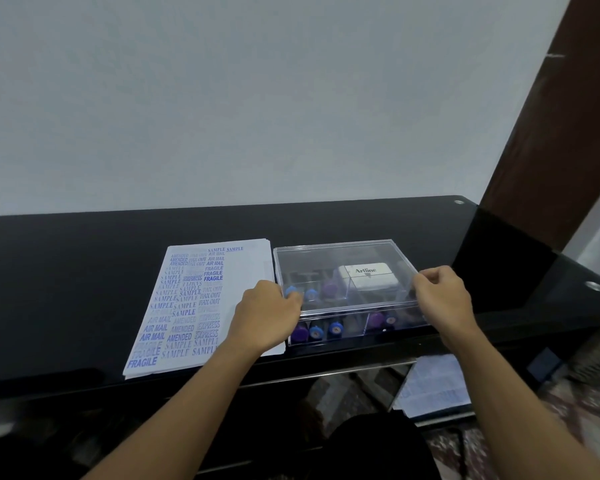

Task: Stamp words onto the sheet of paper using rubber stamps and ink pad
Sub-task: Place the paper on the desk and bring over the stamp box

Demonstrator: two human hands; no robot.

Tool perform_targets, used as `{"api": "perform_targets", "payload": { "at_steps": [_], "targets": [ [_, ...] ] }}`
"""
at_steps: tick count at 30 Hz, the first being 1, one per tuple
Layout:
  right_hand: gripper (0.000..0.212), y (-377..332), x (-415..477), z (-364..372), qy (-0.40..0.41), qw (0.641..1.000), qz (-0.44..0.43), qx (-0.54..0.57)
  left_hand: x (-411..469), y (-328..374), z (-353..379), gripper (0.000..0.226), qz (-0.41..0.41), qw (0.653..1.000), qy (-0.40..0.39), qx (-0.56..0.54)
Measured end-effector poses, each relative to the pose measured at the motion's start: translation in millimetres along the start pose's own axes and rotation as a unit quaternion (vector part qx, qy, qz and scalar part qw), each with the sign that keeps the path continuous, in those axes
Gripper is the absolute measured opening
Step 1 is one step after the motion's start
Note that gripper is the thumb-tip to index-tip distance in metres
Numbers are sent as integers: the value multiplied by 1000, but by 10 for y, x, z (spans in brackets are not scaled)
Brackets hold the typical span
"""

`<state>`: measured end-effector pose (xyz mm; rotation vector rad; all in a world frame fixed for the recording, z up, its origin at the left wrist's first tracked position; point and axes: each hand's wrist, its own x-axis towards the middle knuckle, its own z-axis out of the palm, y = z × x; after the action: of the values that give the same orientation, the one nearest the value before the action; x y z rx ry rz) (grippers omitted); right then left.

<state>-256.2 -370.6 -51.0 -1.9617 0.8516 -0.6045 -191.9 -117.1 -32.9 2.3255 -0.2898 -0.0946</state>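
A clear plastic box [388, 332] stands on the black table [84, 271], right of a stack of paper [250, 268] covered with blue stamped words. Its clear lid [326, 252] is raised at the front edge. My left hand [267, 313] grips the lid's left front corner and my right hand [444, 299] grips its right front corner. Inside the box lie a white Artline ink pad [368, 275] and several rubber stamps [316, 332] with blue and purple handles.
The table's front edge runs just below the box. A pale wall stands behind the table and a dark brown door frame [548, 133] rises at the right. Papers [433, 386] lie on a lower surface under the table's right side.
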Motion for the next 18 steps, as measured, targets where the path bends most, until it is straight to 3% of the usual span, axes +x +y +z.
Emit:
{"api": "perform_targets", "payload": {
  "at_steps": [9, 14, 18],
  "targets": [
    [9, -93, 71, -32, -22, 999, 5, -39, 86, 39, -36, 30, -35, 999, -6, -33],
    [8, -274, 146, -26, -32, 993, -51, -103, 184, 89, -37, 39, -45, 997, -4, -67],
    [20, -386, 202, 4, -59, 982, -50, -172, 280, 96, -9, 29, -60, 995, -14, -82]
  ]
}}
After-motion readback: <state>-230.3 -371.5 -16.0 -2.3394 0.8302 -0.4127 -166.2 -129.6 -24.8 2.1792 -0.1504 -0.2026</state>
